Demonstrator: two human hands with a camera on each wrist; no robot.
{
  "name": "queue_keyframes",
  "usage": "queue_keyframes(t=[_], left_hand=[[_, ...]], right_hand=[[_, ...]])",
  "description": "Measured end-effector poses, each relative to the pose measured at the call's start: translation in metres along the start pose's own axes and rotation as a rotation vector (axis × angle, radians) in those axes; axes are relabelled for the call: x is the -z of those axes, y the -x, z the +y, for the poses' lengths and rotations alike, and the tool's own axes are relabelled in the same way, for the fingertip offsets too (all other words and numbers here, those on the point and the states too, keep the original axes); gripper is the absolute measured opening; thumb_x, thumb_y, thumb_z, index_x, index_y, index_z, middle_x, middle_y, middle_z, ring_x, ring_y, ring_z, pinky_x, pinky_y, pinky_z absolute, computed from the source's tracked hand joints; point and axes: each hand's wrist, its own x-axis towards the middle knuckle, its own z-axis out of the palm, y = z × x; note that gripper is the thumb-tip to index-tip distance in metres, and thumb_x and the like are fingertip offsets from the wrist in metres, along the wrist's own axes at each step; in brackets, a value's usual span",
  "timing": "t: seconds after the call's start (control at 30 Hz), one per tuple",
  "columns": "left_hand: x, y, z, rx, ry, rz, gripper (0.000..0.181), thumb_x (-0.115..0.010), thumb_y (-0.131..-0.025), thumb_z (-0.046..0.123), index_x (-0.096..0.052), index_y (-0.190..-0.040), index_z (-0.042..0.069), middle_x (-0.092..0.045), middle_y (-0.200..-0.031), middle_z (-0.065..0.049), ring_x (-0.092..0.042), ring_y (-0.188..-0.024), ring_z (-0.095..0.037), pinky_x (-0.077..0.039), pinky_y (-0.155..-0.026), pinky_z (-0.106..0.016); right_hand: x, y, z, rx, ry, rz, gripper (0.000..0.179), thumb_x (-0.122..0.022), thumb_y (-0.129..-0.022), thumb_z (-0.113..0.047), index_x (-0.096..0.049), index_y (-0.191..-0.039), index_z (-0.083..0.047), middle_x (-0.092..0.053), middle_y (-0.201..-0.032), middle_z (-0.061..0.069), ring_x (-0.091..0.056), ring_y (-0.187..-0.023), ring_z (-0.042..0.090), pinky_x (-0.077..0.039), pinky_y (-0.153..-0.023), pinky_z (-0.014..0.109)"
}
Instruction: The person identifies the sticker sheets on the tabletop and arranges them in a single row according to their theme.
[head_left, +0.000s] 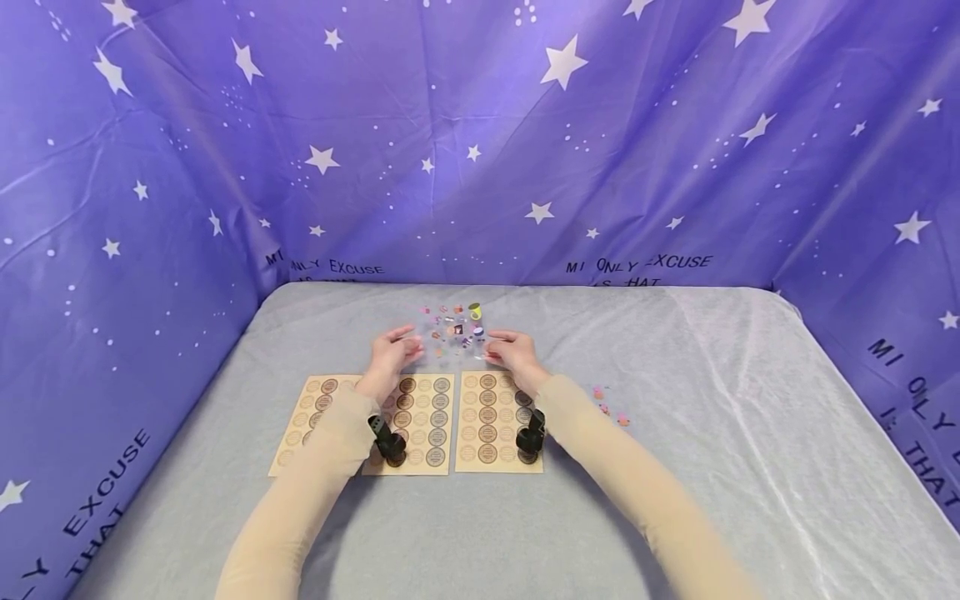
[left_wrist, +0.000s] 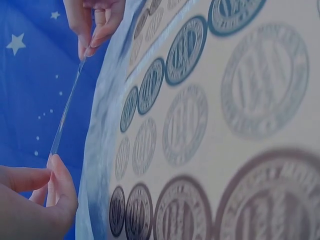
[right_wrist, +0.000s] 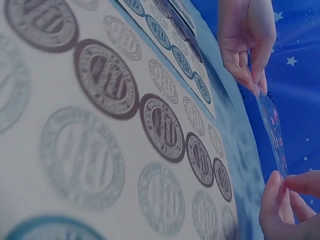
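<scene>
Head view: hands (head_left: 450, 357) hold clear sticker sheet (head_left: 453, 329) stretched left-right.

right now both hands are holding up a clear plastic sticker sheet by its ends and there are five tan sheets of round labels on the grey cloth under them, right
Not quite. The left hand and right hand do hold the clear plastic sticker sheet by its ends, but the head view shows three tan sheets of round labels, not five, on the grey cloth.

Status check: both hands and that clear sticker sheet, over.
Left hand and right hand each pinch an end of the clear sticker sheet, held above the table. Three tan seal sheets lie beneath. Nothing in the way.
</scene>
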Motion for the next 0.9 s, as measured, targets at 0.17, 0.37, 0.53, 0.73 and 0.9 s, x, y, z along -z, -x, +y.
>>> queue_keyframes(t=[0.17, 0.37, 0.53, 0.73, 0.9], left_hand=[[-0.006, 0.003, -0.003, 0.012, 0.007, -0.010, 0.042, -0.048, -0.085, -0.008, -0.043, -0.127, -0.003, -0.051, -0.111, -0.023, -0.057, -0.087, -0.021, -0.049, -0.082, -0.027], [-0.014, 0.009, -0.007, 0.000, 0.014, -0.028, 0.041, -0.048, -0.084, -0.009, -0.045, -0.124, -0.004, -0.053, -0.111, -0.024, -0.060, -0.079, -0.017, -0.051, -0.077, -0.025], [-0.021, 0.012, -0.012, 0.003, 0.050, -0.045, 0.042, -0.048, -0.083, -0.011, -0.045, -0.125, -0.004, -0.052, -0.114, -0.026, -0.060, -0.079, -0.016, -0.052, -0.075, -0.024], [-0.030, 0.019, -0.017, 0.013, 0.076, -0.063, 0.042, -0.049, -0.083, -0.010, -0.046, -0.125, -0.003, -0.052, -0.114, -0.027, -0.060, -0.079, -0.016, -0.052, -0.074, -0.023], [-0.039, 0.025, -0.021, 0.005, 0.084, -0.074, 0.041, -0.050, -0.082, -0.011, -0.048, -0.122, -0.004, -0.058, -0.100, -0.020, -0.060, -0.081, -0.019, -0.051, -0.076, -0.026]], right_hand=[[0.010, -0.001, 0.004, 0.000, 0.001, 0.018, 0.035, -0.053, -0.080, 0.008, -0.055, -0.115, 0.005, -0.061, -0.094, 0.021, -0.060, -0.064, 0.012, -0.053, -0.071, 0.026], [0.024, 0.004, 0.005, -0.013, 0.020, -0.004, 0.037, -0.052, -0.081, 0.007, -0.053, -0.117, 0.004, -0.059, -0.085, 0.011, -0.059, -0.063, 0.010, -0.053, -0.069, 0.023], [0.035, 0.010, 0.004, -0.010, 0.010, -0.016, 0.038, -0.052, -0.080, 0.009, -0.051, -0.118, 0.007, -0.058, -0.084, 0.013, -0.058, -0.061, 0.010, -0.053, -0.066, 0.022], [0.049, 0.018, 0.002, -0.034, -0.001, -0.025, 0.041, -0.052, -0.080, 0.009, -0.049, -0.121, 0.006, -0.057, -0.086, 0.013, -0.059, -0.064, 0.011, -0.053, -0.069, 0.023], [0.062, 0.027, -0.002, -0.042, 0.019, -0.044, 0.042, -0.051, -0.082, 0.007, -0.046, -0.124, 0.005, -0.055, -0.089, 0.011, -0.060, -0.073, 0.014, -0.052, -0.075, 0.025]])
